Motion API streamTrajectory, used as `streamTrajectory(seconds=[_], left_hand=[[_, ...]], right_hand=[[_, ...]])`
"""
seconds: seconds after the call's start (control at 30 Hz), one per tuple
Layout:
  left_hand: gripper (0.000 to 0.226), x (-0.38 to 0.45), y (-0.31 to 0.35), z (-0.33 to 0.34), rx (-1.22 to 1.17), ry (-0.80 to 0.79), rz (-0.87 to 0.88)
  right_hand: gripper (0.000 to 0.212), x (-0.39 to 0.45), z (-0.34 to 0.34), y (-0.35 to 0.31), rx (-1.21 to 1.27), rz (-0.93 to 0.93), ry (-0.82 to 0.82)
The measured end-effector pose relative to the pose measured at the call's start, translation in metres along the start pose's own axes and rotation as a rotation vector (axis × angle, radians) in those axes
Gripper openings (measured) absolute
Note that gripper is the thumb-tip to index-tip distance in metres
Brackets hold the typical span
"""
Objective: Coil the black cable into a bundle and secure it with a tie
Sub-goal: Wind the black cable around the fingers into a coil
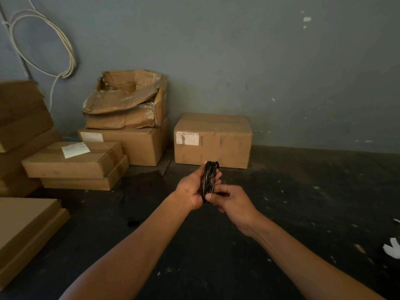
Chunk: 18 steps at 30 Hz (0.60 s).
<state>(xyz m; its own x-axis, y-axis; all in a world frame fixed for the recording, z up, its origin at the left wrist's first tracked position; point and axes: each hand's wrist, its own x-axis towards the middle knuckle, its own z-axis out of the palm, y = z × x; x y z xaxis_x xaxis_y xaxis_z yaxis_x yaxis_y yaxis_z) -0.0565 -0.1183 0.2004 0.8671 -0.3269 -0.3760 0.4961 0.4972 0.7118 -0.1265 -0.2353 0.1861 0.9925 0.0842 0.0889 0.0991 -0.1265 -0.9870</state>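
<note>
**Black cable bundle gripped in both hands**

Held upright in mid-air above the dark floor (303, 202), in front of a closed cardboard box (213, 140) against the grey wall (238, 61). Black cable (208, 180) already wound into a narrow, elongated bundle of several tight loops, glossy, with thin pale glints along the strands. Left hand (191, 189) wrapped around the bundle's left side, fingers behind it, thumb near the top. Right hand (230, 201) pinching the lower end between thumb and fingers. Tie not discernible at this size. Further left, stacked cardboard boxes (75, 163), a crushed open box (127, 100) on top of another, and a white cable loop (43, 44) hanging on the wall.
</note>
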Motion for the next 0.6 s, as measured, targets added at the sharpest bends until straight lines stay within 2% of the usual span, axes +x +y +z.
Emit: streamTrajectory(seconds=[0.13,0.33,0.6], left_hand=[[0.033,0.0,-0.004,0.003,-0.007,0.032,-0.027],[0.028,-0.001,-0.004,0.003,0.07,0.002,0.025],[0.028,-0.016,0.023,0.001,0.612,-0.202,0.167]], right_hand=[[0.017,-0.002,0.001,0.001,-0.008,0.02,0.01],[0.015,-0.004,-0.004,0.001,0.011,0.088,0.006],[0.011,0.003,-0.02,-0.001,0.417,0.247,-0.067]])
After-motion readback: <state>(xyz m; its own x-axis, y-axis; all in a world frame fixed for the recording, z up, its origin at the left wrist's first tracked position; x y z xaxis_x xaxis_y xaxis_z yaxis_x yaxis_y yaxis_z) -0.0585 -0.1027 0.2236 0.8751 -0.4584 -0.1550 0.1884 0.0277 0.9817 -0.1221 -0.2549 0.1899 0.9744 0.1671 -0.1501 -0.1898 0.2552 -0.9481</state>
